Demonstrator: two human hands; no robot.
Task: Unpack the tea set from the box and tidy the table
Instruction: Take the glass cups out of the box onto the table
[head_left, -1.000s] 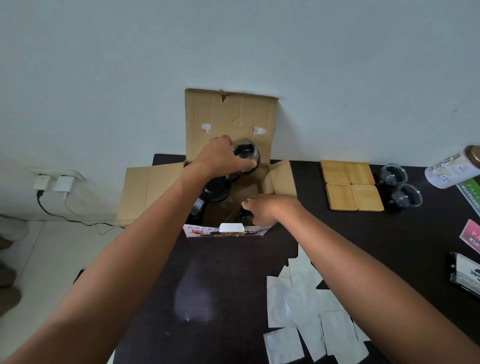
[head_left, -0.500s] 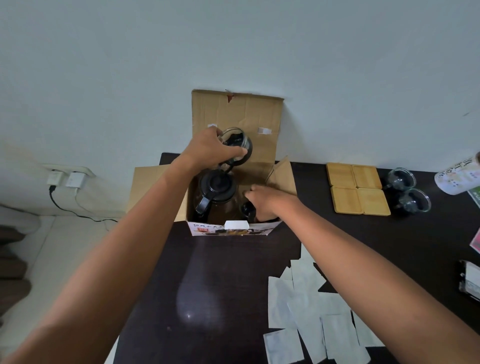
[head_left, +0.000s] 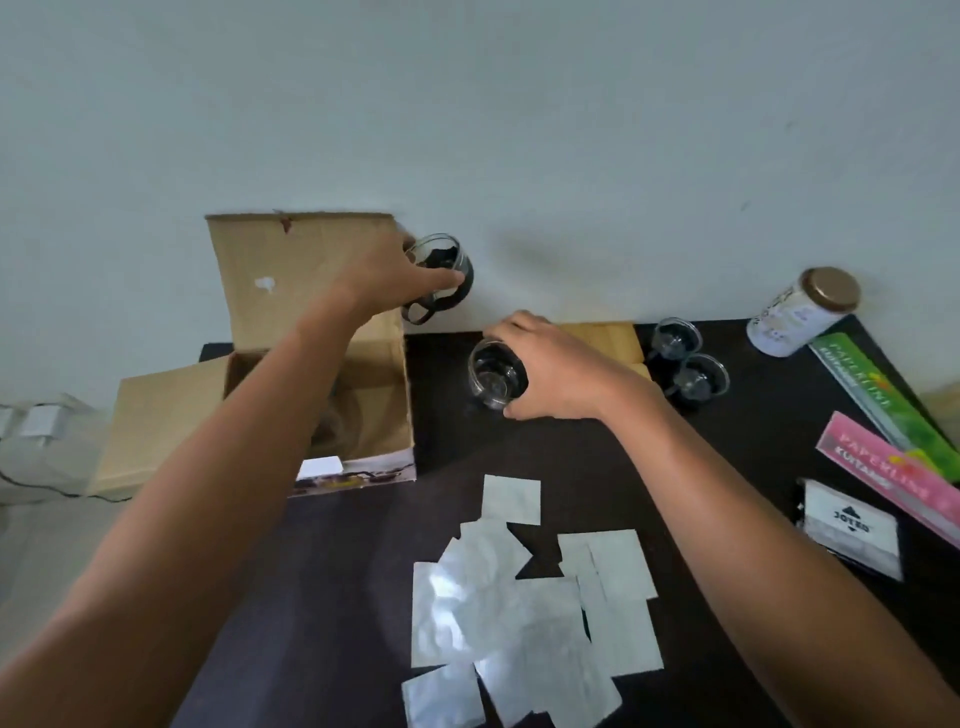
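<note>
While each hand (head_left: 395, 275) (head_left: 550, 364) grips a cup (head_left: 441, 265) (head_left: 493, 376), box (head_left: 311, 270) open

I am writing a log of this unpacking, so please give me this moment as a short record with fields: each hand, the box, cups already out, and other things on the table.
left hand: holds a glass cup with a black holder, in the air beside the box
right hand: grips a second glass cup, low over the table
cardboard box: open, flaps up, at the table's left back corner
cups already out: two glass cups near the wall
bamboo coasters: partly hidden behind the right hand
white paper sheets: scattered at the front
white jar: on its side, far right
</note>
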